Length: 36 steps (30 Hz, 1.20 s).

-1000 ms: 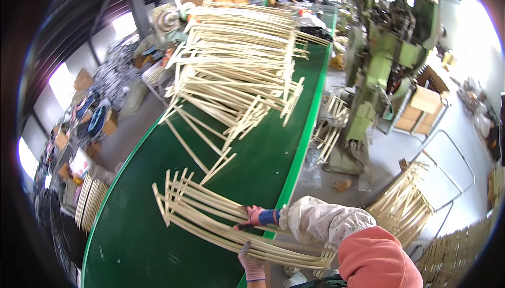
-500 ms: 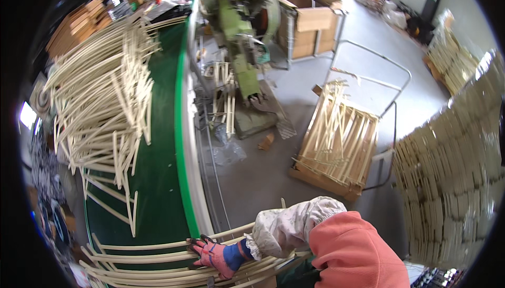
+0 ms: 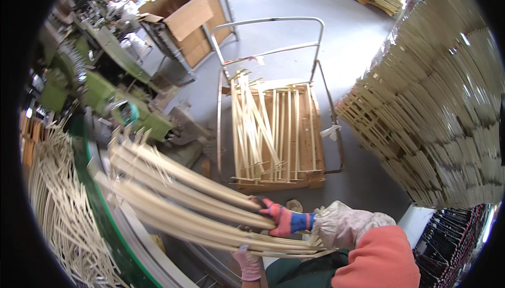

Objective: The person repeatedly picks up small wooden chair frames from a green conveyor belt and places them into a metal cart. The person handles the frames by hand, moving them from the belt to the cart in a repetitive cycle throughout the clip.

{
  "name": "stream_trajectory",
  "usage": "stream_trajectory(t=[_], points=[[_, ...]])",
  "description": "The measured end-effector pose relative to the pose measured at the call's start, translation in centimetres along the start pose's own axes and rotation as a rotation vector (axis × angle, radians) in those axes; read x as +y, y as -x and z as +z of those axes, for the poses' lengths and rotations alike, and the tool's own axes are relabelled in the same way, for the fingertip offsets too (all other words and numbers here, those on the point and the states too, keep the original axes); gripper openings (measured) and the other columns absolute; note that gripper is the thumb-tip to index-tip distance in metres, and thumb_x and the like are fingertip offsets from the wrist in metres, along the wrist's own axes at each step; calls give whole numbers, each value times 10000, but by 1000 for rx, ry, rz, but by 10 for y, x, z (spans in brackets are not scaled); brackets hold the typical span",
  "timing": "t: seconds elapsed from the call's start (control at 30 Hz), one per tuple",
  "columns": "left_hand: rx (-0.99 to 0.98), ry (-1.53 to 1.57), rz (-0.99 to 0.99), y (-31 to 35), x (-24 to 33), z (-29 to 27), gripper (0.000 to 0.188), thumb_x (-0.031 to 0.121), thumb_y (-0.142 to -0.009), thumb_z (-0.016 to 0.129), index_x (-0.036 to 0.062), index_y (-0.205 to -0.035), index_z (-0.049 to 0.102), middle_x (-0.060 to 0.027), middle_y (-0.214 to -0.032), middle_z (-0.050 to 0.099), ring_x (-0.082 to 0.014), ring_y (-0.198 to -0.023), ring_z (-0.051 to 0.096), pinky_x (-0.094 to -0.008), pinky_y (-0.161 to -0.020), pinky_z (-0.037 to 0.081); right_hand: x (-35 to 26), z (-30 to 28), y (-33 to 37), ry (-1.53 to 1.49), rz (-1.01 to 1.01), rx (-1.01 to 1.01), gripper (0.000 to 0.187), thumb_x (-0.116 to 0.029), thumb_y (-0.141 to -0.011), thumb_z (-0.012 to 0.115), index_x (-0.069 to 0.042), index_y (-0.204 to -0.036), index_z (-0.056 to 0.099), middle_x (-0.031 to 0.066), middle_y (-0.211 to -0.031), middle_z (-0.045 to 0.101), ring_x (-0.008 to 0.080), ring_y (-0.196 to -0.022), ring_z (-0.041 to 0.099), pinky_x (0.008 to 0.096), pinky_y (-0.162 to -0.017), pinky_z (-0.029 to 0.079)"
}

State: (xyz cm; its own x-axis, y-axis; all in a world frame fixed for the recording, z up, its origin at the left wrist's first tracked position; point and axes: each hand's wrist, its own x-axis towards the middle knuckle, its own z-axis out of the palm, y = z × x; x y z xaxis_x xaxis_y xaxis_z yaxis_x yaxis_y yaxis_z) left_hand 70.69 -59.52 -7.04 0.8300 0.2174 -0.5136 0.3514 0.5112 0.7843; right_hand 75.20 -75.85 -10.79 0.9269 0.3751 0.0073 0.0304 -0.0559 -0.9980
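A bundle of long, curved cream-coloured strips (image 3: 189, 198) spans the space in front of me, its far-left end smeared by motion. My right hand (image 3: 281, 217), in a coral and blue glove with dark fingertips, grips the upper strips near their right end. Below it, my left hand (image 3: 248, 265), in a pale pink glove, is closed against the lower strips from underneath. Part of its fingers is hidden behind them. The strips' right ends reach in front of my dark green apron (image 3: 302, 273).
A flat trolley (image 3: 265, 20) with a tubular handle carries cream frames and loose strips ahead. Wrapped stacks of cream frames (image 3: 421, 93) rise at the right. At left stand a green conveyor (image 3: 100, 204) heaped with strips, a green machine (image 3: 126, 103) and a cardboard box (image 3: 192, 19).
The bundle has come off the conveyor and swung right with my hands. My view has turned right, bringing the trolley to the middle. My left hand now shows.
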Motion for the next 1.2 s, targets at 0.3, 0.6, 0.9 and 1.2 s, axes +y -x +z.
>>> stream_trajectory(t=[0.3, 0.6, 0.9, 1.2], points=[[-278, -530, -526, -177, -184, 131, 295, -52, -640, 593, -18, -929, 542, -102, -722, 575, -203, -630, 566, -306, -532, 481, 166, -157, 59, -88, 244, 655, 604, -122, -638, 657, 10, -1190, 450, 108, -1096, 562, 151, -1030, 500, 292, -887, 399], [-455, -976, -449, -333, -309, 293, 731, -6, -683, 657, -55, -1300, 268, -255, -1143, 486, -280, -1024, 506, -302, -917, 387, 402, -274, 13, -361, 304, 978, 528, -31, -667, 633, -86, -1174, 498, 36, -1045, 600, 117, -995, 547, 277, -783, 472], [-538, -1293, -134, -428, -455, 297, 609, 138, -767, 598, -26, -1282, 319, -229, -1119, 532, -299, -1014, 536, -345, -853, 432, 562, -342, -10, 248, 750, 1049, 771, -327, -730, 639, -56, -1331, 238, 255, -1215, 432, 354, -1093, 460, 387, -910, 388], [-341, -1319, 179, -441, -490, 287, 534, 204, -814, 527, -19, -1259, 336, -242, -1206, 458, -353, -1126, 443, -360, -967, 342, 548, -357, -15, 234, 728, 1165, 829, -627, -734, 510, -100, -1338, 299, 221, -1319, 353, 348, -1227, 329, 421, -979, 308]])
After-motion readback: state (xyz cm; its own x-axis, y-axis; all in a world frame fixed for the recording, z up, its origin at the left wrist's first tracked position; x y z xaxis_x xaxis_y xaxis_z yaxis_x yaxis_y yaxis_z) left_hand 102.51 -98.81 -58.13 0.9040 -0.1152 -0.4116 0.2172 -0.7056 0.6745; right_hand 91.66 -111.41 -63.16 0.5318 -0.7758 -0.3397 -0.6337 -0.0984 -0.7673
